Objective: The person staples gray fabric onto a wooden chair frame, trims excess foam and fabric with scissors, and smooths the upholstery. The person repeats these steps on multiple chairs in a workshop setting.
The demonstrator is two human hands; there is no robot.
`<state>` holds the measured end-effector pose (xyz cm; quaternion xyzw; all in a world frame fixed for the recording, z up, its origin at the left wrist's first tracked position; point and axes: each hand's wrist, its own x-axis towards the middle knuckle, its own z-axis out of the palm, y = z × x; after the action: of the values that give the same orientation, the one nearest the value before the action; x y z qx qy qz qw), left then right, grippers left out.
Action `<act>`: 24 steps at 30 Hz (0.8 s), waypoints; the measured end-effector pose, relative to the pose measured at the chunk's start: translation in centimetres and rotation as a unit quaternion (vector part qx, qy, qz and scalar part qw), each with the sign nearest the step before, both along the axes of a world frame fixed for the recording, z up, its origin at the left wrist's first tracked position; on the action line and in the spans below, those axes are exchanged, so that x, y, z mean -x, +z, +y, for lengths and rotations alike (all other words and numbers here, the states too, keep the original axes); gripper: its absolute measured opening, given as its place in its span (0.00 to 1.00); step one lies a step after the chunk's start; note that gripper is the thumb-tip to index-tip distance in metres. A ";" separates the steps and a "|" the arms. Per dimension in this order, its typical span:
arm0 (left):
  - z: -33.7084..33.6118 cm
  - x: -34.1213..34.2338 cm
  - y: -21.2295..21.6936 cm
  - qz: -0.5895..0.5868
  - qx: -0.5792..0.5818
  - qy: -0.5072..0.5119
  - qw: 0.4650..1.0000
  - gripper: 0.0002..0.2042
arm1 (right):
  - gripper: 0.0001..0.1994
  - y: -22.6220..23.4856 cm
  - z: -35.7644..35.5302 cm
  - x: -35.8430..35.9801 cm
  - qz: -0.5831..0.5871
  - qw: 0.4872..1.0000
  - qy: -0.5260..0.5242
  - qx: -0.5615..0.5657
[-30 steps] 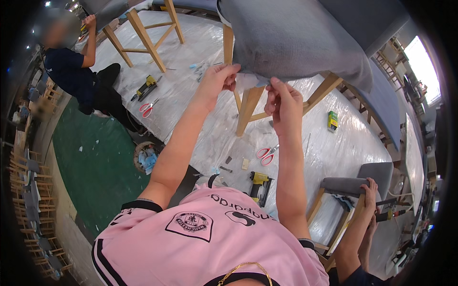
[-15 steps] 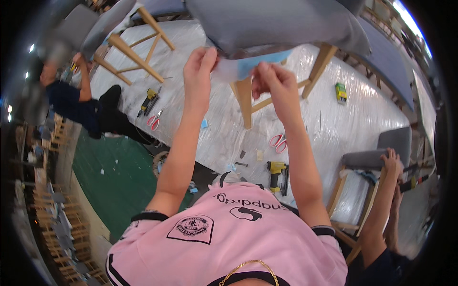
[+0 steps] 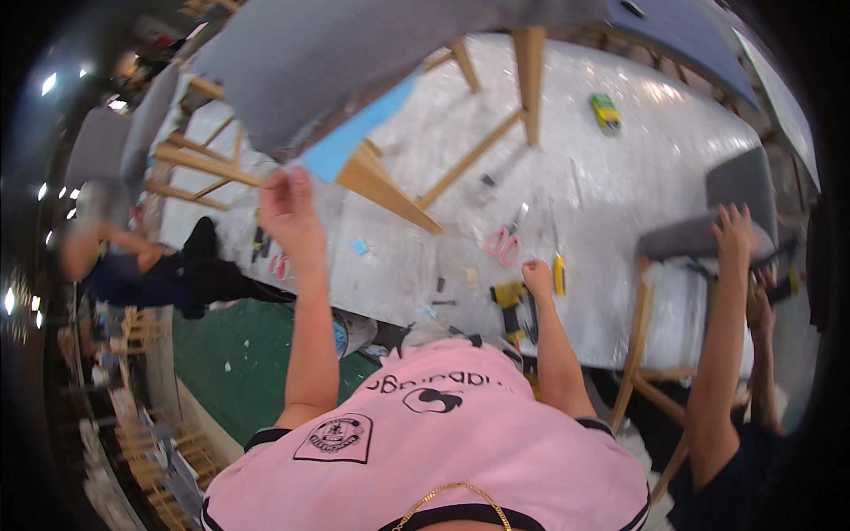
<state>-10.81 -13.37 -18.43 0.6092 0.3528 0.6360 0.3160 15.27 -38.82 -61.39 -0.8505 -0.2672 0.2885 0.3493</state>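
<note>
A grey upholstered chair (image 3: 354,44) with wooden legs stands tilted over the table in front of me. Along the lower edge of its seat shows a thin light-blue sheet (image 3: 367,124). The sheet's near left corner is pinched in the fingertips of my left hand (image 3: 290,208). Lower down, my right hand (image 3: 538,279) is above the table with its fingers curled in; whether they hold anything is hidden. Close to it lie a yellow-and-black staple gun (image 3: 509,305), red-handled scissors (image 3: 503,246) and a yellow-handled screwdriver (image 3: 559,274).
Plastic film covers the table (image 3: 398,265). A green-and-yellow box (image 3: 606,113) lies far right. At the right, a co-worker's hand (image 3: 737,232) rests on another grey chair (image 3: 682,234). Another person (image 3: 142,270) is at the left, near more chairs. Small scraps lie about.
My right hand has left the blue sheet and come down toward the staple gun. My left hand has moved left and down with the sheet's corner, and the chair has turned.
</note>
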 end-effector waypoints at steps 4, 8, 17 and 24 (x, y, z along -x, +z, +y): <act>-0.6 -1.5 0.7 0.003 0.004 -0.022 1.000 0.15 | 0.16 -3.5 6.2 2.5 -0.093 0.993 0.036 -0.056; -2.5 -1.9 3.0 0.077 -0.010 0.018 0.997 0.16 | 0.15 -5.6 9.0 2.3 -0.087 0.988 0.120 0.042; -7.2 1.0 0.5 0.074 0.172 -0.061 0.980 0.17 | 0.15 1.3 5.8 1.8 0.061 0.993 0.097 -0.025; -5.1 -3.4 3.3 0.054 0.156 -0.078 0.983 0.16 | 0.42 18.7 5.8 5.5 0.333 0.863 0.100 -0.367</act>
<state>-7.39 -18.48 -15.12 0.6116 0.4153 0.5127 0.4365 9.76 -33.02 -42.72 -0.4827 -0.3051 0.4689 0.6738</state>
